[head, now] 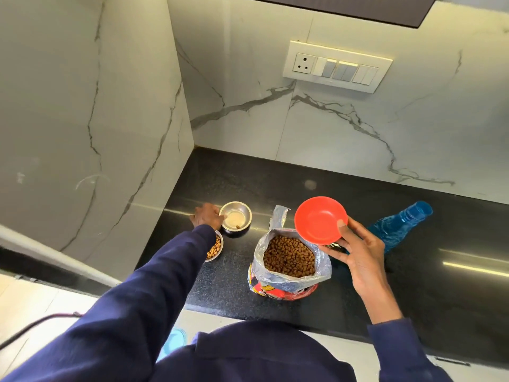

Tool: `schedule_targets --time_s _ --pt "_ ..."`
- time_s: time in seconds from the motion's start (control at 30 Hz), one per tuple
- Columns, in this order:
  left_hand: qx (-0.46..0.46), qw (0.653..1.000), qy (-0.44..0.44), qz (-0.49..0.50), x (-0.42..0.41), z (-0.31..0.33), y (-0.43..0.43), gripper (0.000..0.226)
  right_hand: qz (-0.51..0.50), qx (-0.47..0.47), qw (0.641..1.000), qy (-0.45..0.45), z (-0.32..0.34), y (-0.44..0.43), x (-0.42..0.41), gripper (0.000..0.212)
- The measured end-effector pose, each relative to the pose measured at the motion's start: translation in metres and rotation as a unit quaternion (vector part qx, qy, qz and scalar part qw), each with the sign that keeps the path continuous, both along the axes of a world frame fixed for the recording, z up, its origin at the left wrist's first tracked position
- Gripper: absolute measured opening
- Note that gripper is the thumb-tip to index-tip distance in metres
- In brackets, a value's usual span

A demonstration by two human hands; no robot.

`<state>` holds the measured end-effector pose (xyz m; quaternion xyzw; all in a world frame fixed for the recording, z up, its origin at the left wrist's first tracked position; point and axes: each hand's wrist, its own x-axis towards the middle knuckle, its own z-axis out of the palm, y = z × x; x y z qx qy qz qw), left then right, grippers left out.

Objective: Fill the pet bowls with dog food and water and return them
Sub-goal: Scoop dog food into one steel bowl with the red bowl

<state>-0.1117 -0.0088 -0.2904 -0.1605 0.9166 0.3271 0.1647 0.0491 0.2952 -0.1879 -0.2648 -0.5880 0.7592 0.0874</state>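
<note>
the step in hand looks like filling the second dish with kibble. the left hand (208, 216) reaches to the far left of the black counter (358, 293), and its curled fingers pinch the near-left rim of the steel bowl (236, 217), which holds only a piece or so of food. the right hand (355, 249) grips a small red bowl (319, 219), thumb on the inner face and fingers behind. the red bowl is tilted and empty, and hangs just above the open bag of dog food (289, 260).

to do this well, the person should probably draw the steel bowl nearer the bag first, so the carry is short. the red bowl should then dip into the kibble for a level scoop, not a heaped one. tipping it low over the middle of the steel bowl would keep pieces from bouncing onto the counter.

a filled bowl (216, 248) sits just near of the steel one, partly under the left sleeve. a blue bottle (399, 226) lies right of the bag, behind the right hand, likely the water for later.
</note>
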Motion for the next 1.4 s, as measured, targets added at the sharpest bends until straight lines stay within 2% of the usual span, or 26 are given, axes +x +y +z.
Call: schedule_targets --time_s 0.07,0.2,0.57,0.67,0.8,0.93,1.1,1.3,1.4 --pt "-0.006 1.0 -0.009 -0.012 0.001 0.0 0.001 0.028 -0.007 -0.004 1.0 -0.002 -0.001 0.002 0.003 0.047" --pt "0.035 0.999 0.011 0.005 -0.001 0.002 0.0 0.015 -0.018 -0.007 1.0 -0.01 -0.006 0.004 0.005 0.04" --pt "0.134 0.982 0.032 0.129 0.007 0.022 -0.061 0.013 0.016 0.0 1.0 -0.021 -0.009 -0.009 -0.004 0.044" --pt "0.134 0.973 0.059 0.177 0.027 0.021 -0.078 0.01 0.029 0.0 0.999 -0.021 -0.009 -0.016 -0.006 0.043" --pt "0.138 0.96 0.138 0.203 0.054 0.018 -0.086 0.007 0.042 0.002 0.999 -0.02 -0.011 -0.022 -0.008 0.044" --pt "0.104 0.959 0.226 0.138 0.077 0.018 -0.09 0.01 0.054 -0.004 0.998 -0.018 -0.01 -0.028 -0.01 0.045" --pt "0.034 0.957 0.283 0.06 0.092 0.019 -0.093 0.016 0.067 -0.002 0.998 -0.01 -0.009 -0.034 -0.012 0.045" --pt "-0.028 0.923 0.38 -0.056 0.096 0.019 -0.094 0.009 0.059 -0.006 0.998 -0.007 -0.008 -0.032 -0.011 0.043" --pt "-0.048 0.911 0.403 -0.074 0.095 0.017 -0.095 0.009 0.055 -0.007 0.998 -0.003 -0.007 -0.03 -0.01 0.043"
